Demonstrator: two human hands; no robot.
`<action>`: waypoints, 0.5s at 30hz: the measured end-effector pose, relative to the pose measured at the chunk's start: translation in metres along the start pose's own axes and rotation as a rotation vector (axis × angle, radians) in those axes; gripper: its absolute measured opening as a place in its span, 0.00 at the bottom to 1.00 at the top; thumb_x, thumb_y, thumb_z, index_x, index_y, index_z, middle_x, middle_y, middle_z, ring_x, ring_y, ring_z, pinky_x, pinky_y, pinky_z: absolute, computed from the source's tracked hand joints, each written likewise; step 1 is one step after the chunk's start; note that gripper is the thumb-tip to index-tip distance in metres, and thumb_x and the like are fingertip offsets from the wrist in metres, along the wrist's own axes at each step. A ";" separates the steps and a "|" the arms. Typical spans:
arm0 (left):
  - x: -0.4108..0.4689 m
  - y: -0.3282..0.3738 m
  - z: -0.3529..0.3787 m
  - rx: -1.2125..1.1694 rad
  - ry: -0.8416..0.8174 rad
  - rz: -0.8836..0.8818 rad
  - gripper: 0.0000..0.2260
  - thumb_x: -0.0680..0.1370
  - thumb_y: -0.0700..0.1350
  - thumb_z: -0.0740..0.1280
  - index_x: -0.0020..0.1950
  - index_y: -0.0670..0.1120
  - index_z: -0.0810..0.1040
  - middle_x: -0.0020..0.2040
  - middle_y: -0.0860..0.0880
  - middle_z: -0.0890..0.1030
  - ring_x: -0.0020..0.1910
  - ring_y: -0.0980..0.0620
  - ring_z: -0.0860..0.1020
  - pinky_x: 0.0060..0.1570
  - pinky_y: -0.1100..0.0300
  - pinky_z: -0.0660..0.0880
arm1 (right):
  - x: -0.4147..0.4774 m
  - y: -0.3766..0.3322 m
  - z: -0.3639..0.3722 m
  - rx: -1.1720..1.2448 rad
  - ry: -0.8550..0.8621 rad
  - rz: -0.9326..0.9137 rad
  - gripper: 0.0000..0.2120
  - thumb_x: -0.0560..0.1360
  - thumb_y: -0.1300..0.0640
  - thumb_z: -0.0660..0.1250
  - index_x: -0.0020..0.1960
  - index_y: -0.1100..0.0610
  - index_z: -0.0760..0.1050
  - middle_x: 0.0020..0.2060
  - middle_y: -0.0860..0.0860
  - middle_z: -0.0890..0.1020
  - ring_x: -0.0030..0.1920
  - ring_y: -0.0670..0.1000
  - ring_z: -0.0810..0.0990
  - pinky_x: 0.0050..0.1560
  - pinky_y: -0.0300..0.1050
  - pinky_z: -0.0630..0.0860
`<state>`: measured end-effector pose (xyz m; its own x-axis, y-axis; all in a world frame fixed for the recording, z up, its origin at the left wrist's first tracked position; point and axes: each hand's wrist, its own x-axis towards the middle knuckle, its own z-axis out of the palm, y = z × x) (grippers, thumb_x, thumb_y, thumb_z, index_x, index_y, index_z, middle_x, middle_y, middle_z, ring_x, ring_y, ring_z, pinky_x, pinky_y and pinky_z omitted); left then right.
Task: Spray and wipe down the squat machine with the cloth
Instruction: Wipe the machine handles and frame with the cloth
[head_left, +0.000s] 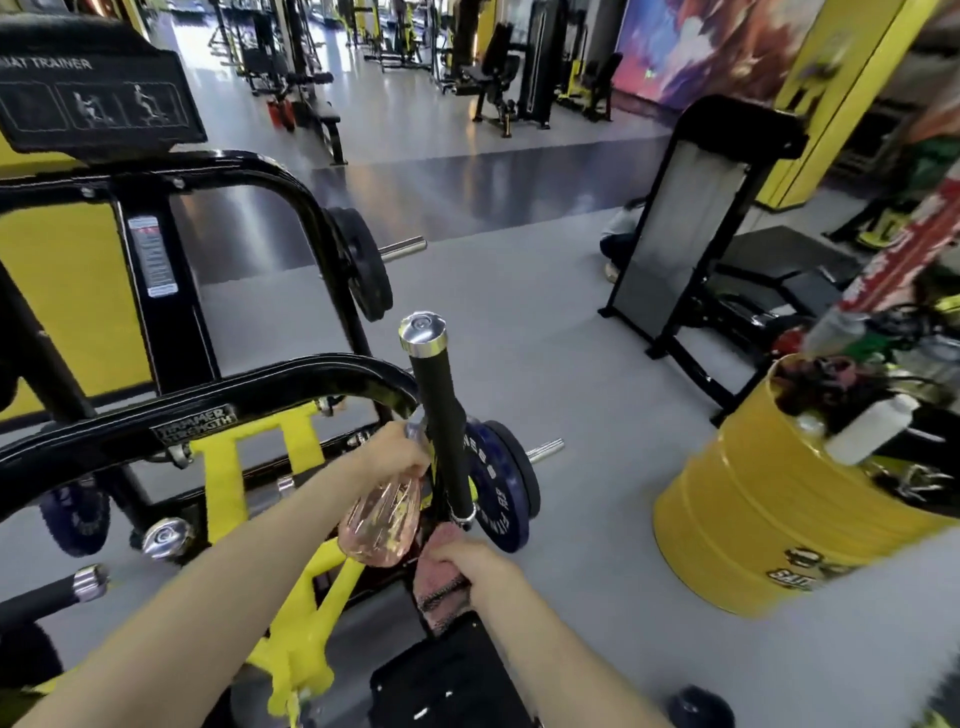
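Note:
The black and yellow squat machine (208, 410) fills the left and centre of the view. Its upright black handle (441, 431) with a chrome cap rises in the middle. My left hand (397, 452) grips the top of a clear pinkish spray bottle (382, 522), whose nozzle sits right beside the handle. My right hand (478, 569) holds a pink cloth (436, 566) bunched just below the base of the handle, close to the frame.
A blue weight plate (506, 493) hangs on a chrome peg behind the handle. A yellow drum (753, 519) full of items stands on the right. A black footplate stand (691, 228) rises further back, with a crouching person (621, 236) beside it. Grey floor lies between.

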<state>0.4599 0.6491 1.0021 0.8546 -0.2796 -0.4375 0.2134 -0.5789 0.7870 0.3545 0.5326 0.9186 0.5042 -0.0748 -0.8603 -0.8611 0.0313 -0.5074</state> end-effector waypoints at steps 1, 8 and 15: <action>0.002 0.002 0.001 0.001 0.000 0.000 0.08 0.69 0.30 0.64 0.36 0.41 0.73 0.28 0.45 0.72 0.29 0.49 0.71 0.32 0.60 0.68 | -0.004 0.002 -0.012 -0.013 0.034 -0.012 0.18 0.76 0.56 0.67 0.64 0.60 0.71 0.58 0.56 0.77 0.57 0.55 0.77 0.55 0.45 0.75; 0.009 0.011 0.003 0.030 -0.029 0.001 0.10 0.70 0.29 0.62 0.31 0.39 0.73 0.24 0.46 0.73 0.27 0.48 0.71 0.28 0.62 0.68 | 0.049 -0.042 -0.093 -0.040 0.262 -0.097 0.19 0.73 0.52 0.60 0.58 0.63 0.73 0.52 0.58 0.79 0.50 0.53 0.77 0.55 0.45 0.77; 0.013 0.009 -0.004 -0.064 -0.003 0.044 0.06 0.74 0.30 0.65 0.41 0.40 0.76 0.36 0.42 0.79 0.34 0.48 0.78 0.33 0.60 0.77 | 0.022 -0.122 -0.095 0.001 0.356 -0.466 0.06 0.75 0.59 0.67 0.49 0.62 0.76 0.44 0.58 0.79 0.47 0.56 0.79 0.50 0.49 0.77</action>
<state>0.4752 0.6436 1.0054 0.8625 -0.3063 -0.4029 0.2055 -0.5157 0.8318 0.4648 0.4327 0.9658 0.7768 -0.4109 -0.4772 -0.5535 -0.0840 -0.8286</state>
